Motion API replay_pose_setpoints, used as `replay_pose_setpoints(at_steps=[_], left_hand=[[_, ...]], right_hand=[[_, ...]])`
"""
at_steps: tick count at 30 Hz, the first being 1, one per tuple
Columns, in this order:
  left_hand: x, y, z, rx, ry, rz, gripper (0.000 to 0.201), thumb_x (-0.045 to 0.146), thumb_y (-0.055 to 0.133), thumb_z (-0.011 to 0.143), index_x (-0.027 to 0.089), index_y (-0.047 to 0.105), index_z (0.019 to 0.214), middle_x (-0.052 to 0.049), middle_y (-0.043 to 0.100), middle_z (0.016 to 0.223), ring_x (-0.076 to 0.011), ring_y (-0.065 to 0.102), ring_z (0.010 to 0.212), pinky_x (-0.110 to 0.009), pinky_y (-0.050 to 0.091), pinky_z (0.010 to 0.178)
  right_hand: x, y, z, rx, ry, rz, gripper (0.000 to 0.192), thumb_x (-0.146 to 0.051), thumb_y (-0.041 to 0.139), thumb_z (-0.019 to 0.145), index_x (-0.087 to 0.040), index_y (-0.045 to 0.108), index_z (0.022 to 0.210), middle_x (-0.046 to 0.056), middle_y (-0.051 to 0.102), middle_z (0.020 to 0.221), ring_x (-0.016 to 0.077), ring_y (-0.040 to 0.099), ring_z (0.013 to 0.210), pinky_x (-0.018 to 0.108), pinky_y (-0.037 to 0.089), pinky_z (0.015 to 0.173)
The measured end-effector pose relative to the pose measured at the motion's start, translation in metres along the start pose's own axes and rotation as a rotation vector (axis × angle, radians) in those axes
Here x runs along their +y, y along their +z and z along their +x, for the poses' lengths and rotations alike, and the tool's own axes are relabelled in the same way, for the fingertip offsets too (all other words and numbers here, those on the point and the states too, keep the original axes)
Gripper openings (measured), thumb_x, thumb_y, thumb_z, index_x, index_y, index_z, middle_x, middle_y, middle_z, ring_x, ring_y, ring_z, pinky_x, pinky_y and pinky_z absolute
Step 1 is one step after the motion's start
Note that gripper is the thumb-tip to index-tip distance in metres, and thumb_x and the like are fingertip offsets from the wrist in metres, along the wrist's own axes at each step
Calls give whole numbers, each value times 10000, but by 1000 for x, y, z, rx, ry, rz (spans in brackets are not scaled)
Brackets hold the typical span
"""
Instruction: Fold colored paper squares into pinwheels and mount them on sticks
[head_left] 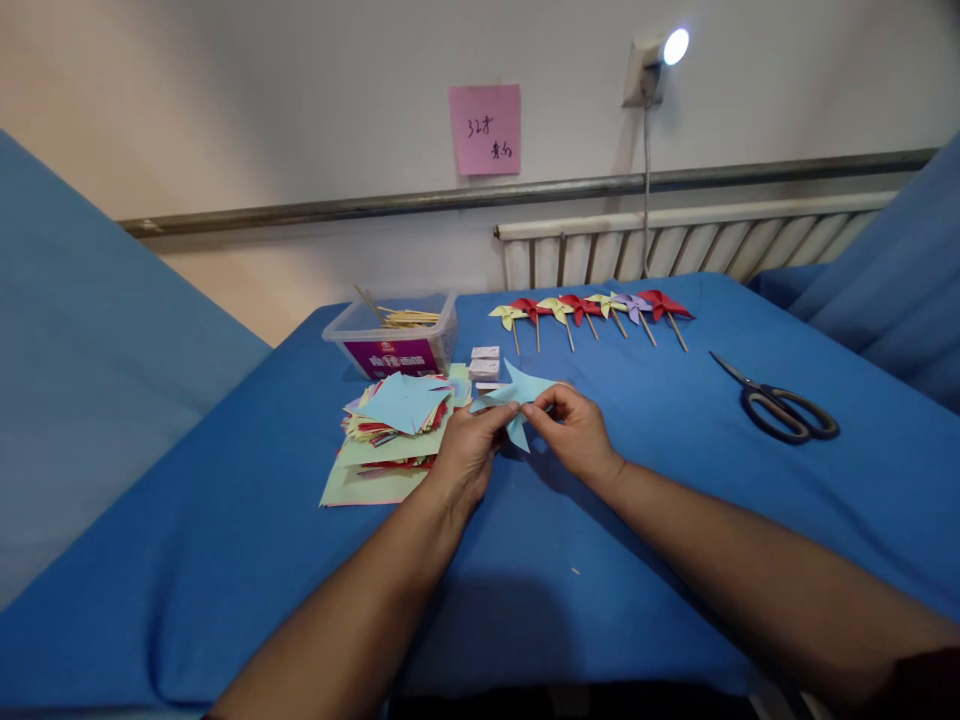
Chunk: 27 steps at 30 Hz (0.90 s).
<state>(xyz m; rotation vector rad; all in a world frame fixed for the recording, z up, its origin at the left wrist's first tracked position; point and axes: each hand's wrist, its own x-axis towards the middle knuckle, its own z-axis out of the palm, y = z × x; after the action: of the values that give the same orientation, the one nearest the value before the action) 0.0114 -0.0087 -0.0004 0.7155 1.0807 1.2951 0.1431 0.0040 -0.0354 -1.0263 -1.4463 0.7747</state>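
Note:
Between my two hands is a light blue paper pinwheel (528,384), its corners folded toward the middle. My left hand (475,440) pinches it from the lower left, thumb near the centre. From the right, my right hand (576,428) grips the paper with thumb and bent fingers, the thumb tip close to the left thumb. Both hands hover a little above the blue cloth. Whether a pin is at the pinwheel's centre I cannot tell, as my fingers cover it. Just left of my left hand lies a stack of cut paper squares (402,402), a light blue one on top.
A plastic box (390,350) of wooden sticks stands at the back left, beside small white boxes (484,362). Several finished pinwheels (582,308) on sticks line the back edge. Black-handled scissors (780,405) lie at right on the blue tablecloth (675,540). Green paper sheets (367,488) lie under the stack.

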Motion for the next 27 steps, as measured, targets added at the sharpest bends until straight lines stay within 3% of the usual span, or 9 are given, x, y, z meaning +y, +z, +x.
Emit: replay_pose_setpoints(at_steps=[27], left_hand=[[-1, -3, 3, -33, -20, -19, 290, 192, 864, 527, 113, 719, 766, -38, 699, 711, -136, 615, 655, -250, 475, 665]], right_hand=[[2, -1, 1, -7, -13, -13, 217, -327, 653, 797, -198, 561, 648, -13, 538, 714, 117, 517, 600, 253, 414, 570]])
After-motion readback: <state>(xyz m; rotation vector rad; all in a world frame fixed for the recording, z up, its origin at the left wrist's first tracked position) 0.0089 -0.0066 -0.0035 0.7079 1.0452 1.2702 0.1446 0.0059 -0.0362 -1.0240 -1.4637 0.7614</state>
